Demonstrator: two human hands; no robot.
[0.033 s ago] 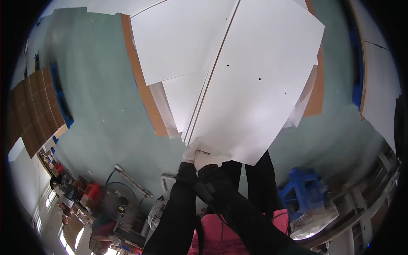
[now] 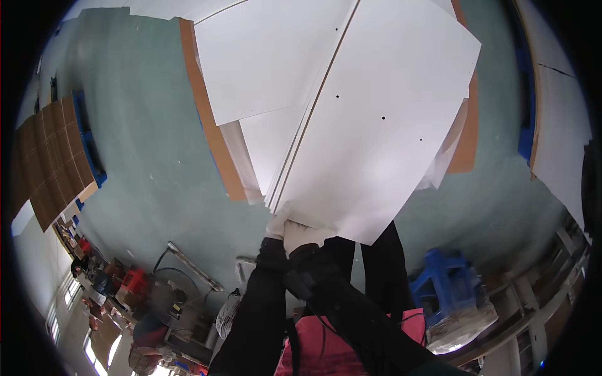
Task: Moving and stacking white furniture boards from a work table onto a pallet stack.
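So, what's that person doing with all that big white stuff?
A person in white gloves has both hands at the near edge of a big white board with small dark holes in it. The left hand is at its corner and the right hand is just beside it, both gripping. The board slants over other white panels, and brown cardboard shows at the sides, above a green floor.

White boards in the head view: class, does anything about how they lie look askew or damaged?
Yes, askew: the upper right-hand board slants across the left-hand boards rather than lying square with them. Its near end sticks out toward the person, by the left hand and right hand. No clear damage shows.
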